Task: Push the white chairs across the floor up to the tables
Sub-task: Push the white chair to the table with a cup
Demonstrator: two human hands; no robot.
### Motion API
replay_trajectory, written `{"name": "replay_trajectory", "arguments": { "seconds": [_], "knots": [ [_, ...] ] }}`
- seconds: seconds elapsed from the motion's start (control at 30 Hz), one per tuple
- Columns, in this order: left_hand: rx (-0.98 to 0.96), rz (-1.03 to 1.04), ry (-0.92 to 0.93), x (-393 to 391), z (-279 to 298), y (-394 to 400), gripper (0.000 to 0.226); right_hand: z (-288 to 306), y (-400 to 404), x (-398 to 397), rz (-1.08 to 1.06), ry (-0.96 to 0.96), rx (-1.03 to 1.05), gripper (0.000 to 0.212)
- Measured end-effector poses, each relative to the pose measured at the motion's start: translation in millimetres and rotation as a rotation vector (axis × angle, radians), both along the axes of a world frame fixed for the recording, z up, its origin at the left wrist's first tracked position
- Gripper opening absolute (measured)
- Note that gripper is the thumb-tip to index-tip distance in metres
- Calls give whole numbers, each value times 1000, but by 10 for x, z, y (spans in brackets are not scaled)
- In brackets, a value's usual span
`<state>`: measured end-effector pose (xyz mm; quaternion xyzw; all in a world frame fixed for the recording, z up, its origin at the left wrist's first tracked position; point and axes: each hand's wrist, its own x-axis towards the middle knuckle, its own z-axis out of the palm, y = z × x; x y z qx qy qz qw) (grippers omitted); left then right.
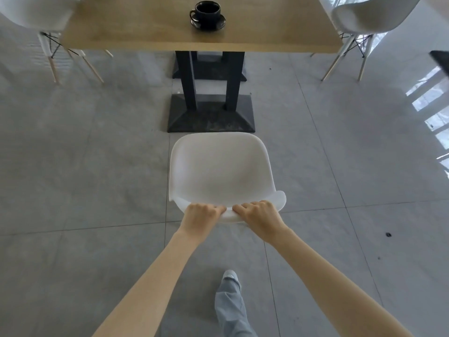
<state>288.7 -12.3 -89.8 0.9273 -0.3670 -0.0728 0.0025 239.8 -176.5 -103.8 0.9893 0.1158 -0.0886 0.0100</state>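
A white plastic chair [222,171] stands on the grey tiled floor in front of me, its seat facing a wooden table [136,27]. Both of my hands grip the top edge of its backrest side by side: my left hand [202,214] on the left, my right hand [258,214] on the right, fingers curled over the rim. The seat's front edge lies just short of the table's black pedestal base [211,115]. The chair's legs are hidden under the seat.
A black cup on a saucer [207,14] sits on the table. Two more white chairs stand at the table's ends, one at far left [36,18] and one at far right [371,15]. My leg and shoe [230,295] are behind the chair.
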Motion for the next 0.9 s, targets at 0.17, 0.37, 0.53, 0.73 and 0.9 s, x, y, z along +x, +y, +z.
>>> {"name": "replay_trajectory", "arguments": {
  "seconds": [0.17,0.37,0.53,0.73,0.9],
  "knots": [
    [20,10,14,463,-21,-193,47,-13,-193,483,-7,-6,-7,44],
    [21,23,31,943,-57,-384,44,-33,-381,968,-9,-30,5,45],
    [1,42,36,1246,-46,-495,42,-34,-497,1293,6,-21,28,43],
    [-28,34,7,1548,-12,-617,38,-13,-601,1615,31,-37,14,41],
    [-21,38,24,1807,-31,-682,41,-13,-668,1876,45,-44,22,40]
  ]
}}
